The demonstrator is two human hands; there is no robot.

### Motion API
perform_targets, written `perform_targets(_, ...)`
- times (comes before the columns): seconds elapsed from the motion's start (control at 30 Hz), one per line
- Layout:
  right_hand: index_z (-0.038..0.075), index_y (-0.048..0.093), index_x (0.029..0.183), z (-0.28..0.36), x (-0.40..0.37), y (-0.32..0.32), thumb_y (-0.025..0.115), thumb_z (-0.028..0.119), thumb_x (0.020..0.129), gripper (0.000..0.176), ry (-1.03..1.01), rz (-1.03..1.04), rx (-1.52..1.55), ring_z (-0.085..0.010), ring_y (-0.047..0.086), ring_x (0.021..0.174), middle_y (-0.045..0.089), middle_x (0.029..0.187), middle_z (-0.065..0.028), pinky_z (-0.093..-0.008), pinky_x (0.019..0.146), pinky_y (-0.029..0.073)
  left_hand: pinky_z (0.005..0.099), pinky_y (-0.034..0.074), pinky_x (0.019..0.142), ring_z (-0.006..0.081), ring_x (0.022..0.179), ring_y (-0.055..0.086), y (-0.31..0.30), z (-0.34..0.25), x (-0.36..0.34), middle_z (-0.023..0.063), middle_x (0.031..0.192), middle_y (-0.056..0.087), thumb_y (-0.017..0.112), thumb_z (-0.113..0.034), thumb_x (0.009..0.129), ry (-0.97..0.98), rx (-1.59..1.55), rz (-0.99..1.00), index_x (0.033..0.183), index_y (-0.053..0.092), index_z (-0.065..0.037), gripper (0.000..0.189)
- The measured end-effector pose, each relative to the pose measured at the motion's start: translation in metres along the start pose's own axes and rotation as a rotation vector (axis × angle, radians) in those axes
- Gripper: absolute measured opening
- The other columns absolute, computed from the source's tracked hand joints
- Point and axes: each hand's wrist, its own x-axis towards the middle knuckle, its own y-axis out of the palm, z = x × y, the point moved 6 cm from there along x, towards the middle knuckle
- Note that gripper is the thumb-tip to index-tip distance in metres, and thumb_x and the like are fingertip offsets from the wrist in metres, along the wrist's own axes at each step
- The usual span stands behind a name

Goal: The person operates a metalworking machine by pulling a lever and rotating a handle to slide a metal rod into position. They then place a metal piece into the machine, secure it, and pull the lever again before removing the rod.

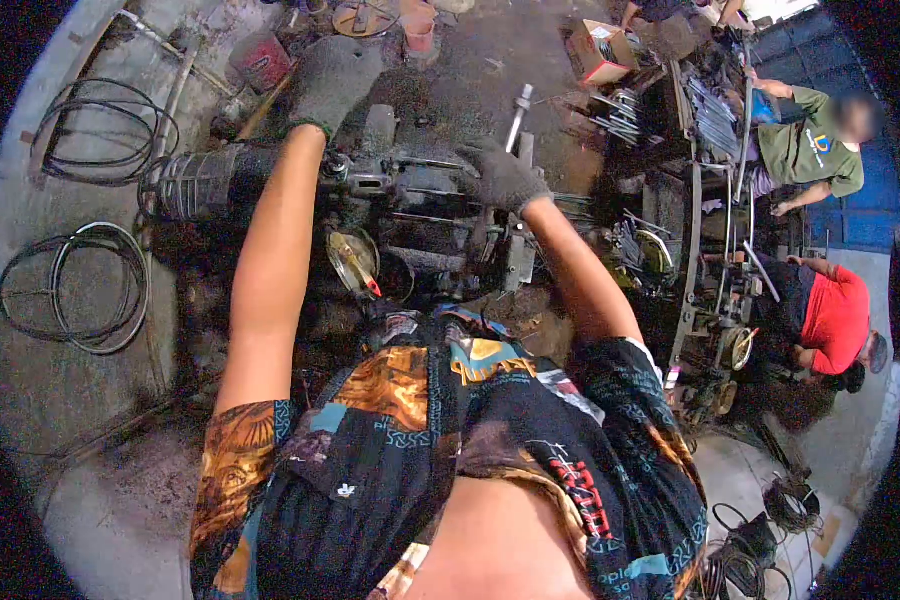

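Note:
Both my hands wear dark work gloves. My left hand (333,78) reaches far forward above a greasy machine (390,185) with a ribbed motor (195,180) on its left; the fingers look spread and I see nothing in them. My right hand (503,175) is closed around the lower part of a metal lever handle (518,115) that sticks up from the machine. A round metal disc with a red tip (353,262) sits on the machine's near side, just in front of my shirt.
Coils of black cable (80,285) lie on the concrete floor at left, more coils (110,130) behind. A red bucket (262,62) and an open cardboard box (600,50) stand at the back. Two other people, one in green (810,145), one in red (835,320), work at a machine on the right.

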Motion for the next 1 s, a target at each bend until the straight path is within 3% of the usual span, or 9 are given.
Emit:
perform_targets(0.1,0.004,0.066,0.124,-0.041,-0.011,0.007,0.05,0.053,0.098,0.058,0.154,0.273,-0.232,-0.0403,0.064,0.111,0.069,0.116,-0.0229,-0.0459,0.099,0.047,0.0556,0.048,0.075,0.0447,0.079,0.063,0.014,0.005,0.0,0.0255,0.081,0.067,0.053,-0.038,0.092,0.058,0.062,0.014,0.074,0.068,0.002,0.046)
perform_targets(0.27,0.003,0.069,0.117,-0.05,-0.063,-0.004,0.04,0.065,0.099,0.071,0.541,0.195,0.0,-0.0407,0.065,0.109,0.07,0.109,-0.0239,-0.0452,0.094,0.049,0.0558,0.047,0.074,0.0442,0.079,0.063,0.019,0.002,0.003,0.0254,0.079,0.066,0.055,-0.036,0.091,0.124,0.102,0.037,0.074,0.068,0.002,0.044)
perform_targets(0.33,0.004,0.068,0.119,-0.024,-0.09,0.006,0.04,0.069,0.097,0.074,0.712,0.526,0.166,-0.0388,0.066,0.108,0.07,0.109,-0.0234,-0.045,0.094,0.049,0.0555,0.05,0.074,0.0454,0.08,0.064,0.005,-0.01,-0.002,0.0278,0.083,0.067,0.054,-0.036,0.089,0.086,0.033,0.026,0.079,0.069,0.003,0.044)
perform_targets(0.4,0.004,0.066,0.124,0.0,-0.092,0.027,0.039,0.07,0.097,0.076,0.393,0.387,0.411,-0.0344,0.066,0.109,0.07,0.111,-0.0229,-0.0433,0.094,0.049,0.0552,0.052,0.075,0.0466,0.081,0.066,0.004,-0.008,-0.002,0.0303,0.087,0.067,0.053,-0.036,0.086,0.051,-0.034,0.013,0.084,0.071,0.005,0.045)
perform_targets(0.47,0.002,0.063,0.128,0.025,-0.087,0.043,0.046,0.06,0.099,0.067,0.313,0.514,0.348,-0.0305,0.065,0.113,0.068,0.12,-0.0218,-0.0417,0.097,0.048,0.055,0.052,0.075,0.0463,0.08,0.066,0.017,0.003,0.001,0.0305,0.087,0.067,0.052,-0.036,0.086,0.068,0.007,0.03,0.083,0.071,0.005,0.045)
perform_targets(0.63,0.0,0.061,0.129,0.039,-0.038,0.04,0.066,0.035,0.093,0.051,-0.1,-0.056,0.332,-0.036,0.061,0.117,0.063,0.128,-0.0207,-0.039,0.103,0.047,0.0547,0.052,0.075,0.0459,0.081,0.066,0.017,-0.007,-0.001,0.0298,0.086,0.067,0.051,-0.036,0.088,0.107,0.024,0.02,0.082,0.071,0.004,0.045)
perform_targets(0.77,0.004,0.065,0.124,0.007,-0.002,0.013,0.065,0.039,0.091,0.048,-0.154,-0.095,-0.091,-0.0338,0.058,0.121,0.064,0.127,-0.0164,-0.0466,0.102,0.044,0.0545,0.052,0.074,0.0451,0.079,0.067,0.012,-0.012,-0.001,0.0273,0.083,0.068,0.051,-0.035,0.088,0.124,0.099,0.022,0.079,0.071,0.002,0.043)
perform_targets(0.83,0.01,0.069,0.118,-0.027,-0.007,0.001,0.062,0.042,0.092,0.042,0.048,0.065,-0.462,-0.0274,0.055,0.124,0.064,0.128,-0.0087,-0.0526,0.099,0.038,0.0544,0.053,0.074,0.0449,0.079,0.067,0.014,-0.011,0.001,0.0266,0.083,0.068,0.051,-0.034,0.089,0.148,0.106,0.046,0.08,0.071,0.001,0.042)
perform_targets(1.0,0.014,0.071,0.114,-0.028,-0.024,-0.03,0.059,0.043,0.092,0.038,-0.044,-0.114,-0.543,-0.025,0.053,0.125,0.064,0.127,-0.0025,-0.053,0.099,0.033,0.0544,0.053,0.075,0.0445,0.079,0.067,0.013,-0.01,0.0,0.0261,0.085,0.069,0.05,-0.035,0.09,0.147,0.09,0.043,0.082,0.071,0.001,0.042)
